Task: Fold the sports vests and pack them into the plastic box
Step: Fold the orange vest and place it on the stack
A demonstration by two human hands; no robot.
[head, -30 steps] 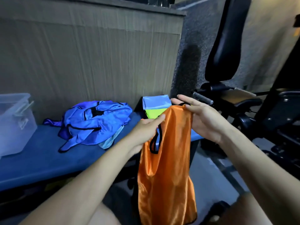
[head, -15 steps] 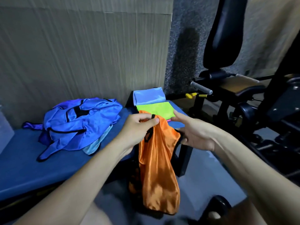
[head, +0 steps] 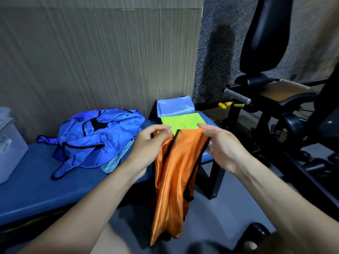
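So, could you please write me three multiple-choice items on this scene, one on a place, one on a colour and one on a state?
1. Where does the green folded vest lie?
A. inside the plastic box
B. on the blue bench, in front of the light blue folded vest
C. on the floor

2. What colour is the vest held by both hands?
A. orange
B. red
C. white

3. In what state is the blue vest pile?
A. stacked flat
B. hung on the wall
C. crumpled, unfolded

Answers:
1 B: it rests on the blue bench, with the light blue folded vest behind it.
2 A: the left hand and right hand pinch the top of the orange vest.
3 C: it lies in a loose heap.
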